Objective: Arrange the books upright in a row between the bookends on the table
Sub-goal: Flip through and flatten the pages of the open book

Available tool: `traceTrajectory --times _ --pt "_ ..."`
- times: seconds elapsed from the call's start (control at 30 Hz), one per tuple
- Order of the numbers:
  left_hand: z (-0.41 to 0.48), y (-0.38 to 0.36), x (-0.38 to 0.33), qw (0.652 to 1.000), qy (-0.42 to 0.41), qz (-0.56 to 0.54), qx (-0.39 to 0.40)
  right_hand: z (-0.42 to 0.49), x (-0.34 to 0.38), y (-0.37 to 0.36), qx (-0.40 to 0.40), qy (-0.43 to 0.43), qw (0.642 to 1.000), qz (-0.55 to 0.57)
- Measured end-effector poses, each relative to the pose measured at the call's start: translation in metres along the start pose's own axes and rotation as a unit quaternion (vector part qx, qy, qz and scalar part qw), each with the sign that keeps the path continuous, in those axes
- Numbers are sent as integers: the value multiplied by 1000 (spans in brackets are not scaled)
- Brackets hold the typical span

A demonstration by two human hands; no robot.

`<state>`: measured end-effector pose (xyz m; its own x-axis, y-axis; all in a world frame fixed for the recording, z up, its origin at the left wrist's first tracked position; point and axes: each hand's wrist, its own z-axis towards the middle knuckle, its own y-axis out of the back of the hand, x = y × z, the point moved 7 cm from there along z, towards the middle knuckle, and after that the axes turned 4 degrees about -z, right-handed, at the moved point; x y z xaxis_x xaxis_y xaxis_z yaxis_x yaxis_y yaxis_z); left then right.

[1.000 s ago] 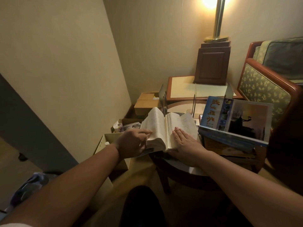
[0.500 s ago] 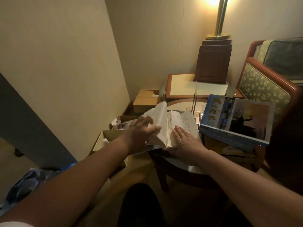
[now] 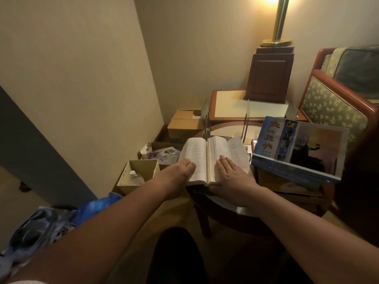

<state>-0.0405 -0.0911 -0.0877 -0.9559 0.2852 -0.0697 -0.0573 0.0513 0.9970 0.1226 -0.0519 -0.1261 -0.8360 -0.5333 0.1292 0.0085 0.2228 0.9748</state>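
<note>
Head view: one open book (image 3: pixel 213 158), thick, pale pages, lying spine-down at the near left part of a round wooden table (image 3: pixel 225 210), its page block parted a little left of centre. Left hand (image 3: pixel 178 171) rests on the lower part of the left page, fingers bent at the knuckles with the tips on the paper; whether they grasp the page edge or cover cannot be told. Right hand (image 3: pixel 231 175) lies flat on the right page, fingers straight and together, released, thumb along the book's near edge. Three thin metal bookends stand upright at the far side of the table: left bookend (image 3: pixel 205 114), middle bookend (image 3: pixel 247 117), right bookend (image 3: pixel 291 111), with no book standing between them. One large blue book (image 3: pixel 297 148), pictorial cover, lies tilted on top of a stack of other volumes just right of the open book. Behind the table: a low side table (image 3: pixel 225 103) carrying a dark wooden lamp base (image 3: pixel 268 76) with a brass pole (image 3: pixel 280 19). Far right: a patterned armchair (image 3: pixel 332 105) with a wooden frame. On the floor at left: a closed cardboard box (image 3: pixel 184 124), an open box (image 3: pixel 141 167) holding a clear bottle (image 3: pixel 135 177), and a blue plastic bag (image 3: pixel 61 218).
</note>
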Motion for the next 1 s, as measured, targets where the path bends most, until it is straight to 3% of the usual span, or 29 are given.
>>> traceTrajectory --times 0.17,0.3,0.5,0.67,0.73,0.87,1.0 --pt "6 -13 16 984 73 -156 40 2 2 2 -4 5 1000 11" --pt "16 -10 24 964 132 -231 -32 -1 9 16 -3 -14 1000 23" --pt "39 -1 21 963 183 -178 -83 26 12 49 -41 -24 996 -77" --pt "48 -11 21 953 220 -168 -125 34 13 48 -82 -63 994 -36" --pt "46 -20 20 954 216 -171 -117 36 14 35 -75 -61 993 -70" --pt "42 -46 20 960 186 -190 -89 45 9 8 -48 -42 998 28" --pt "47 -61 30 947 169 -267 -60 51 1 1 -32 -41 998 43"
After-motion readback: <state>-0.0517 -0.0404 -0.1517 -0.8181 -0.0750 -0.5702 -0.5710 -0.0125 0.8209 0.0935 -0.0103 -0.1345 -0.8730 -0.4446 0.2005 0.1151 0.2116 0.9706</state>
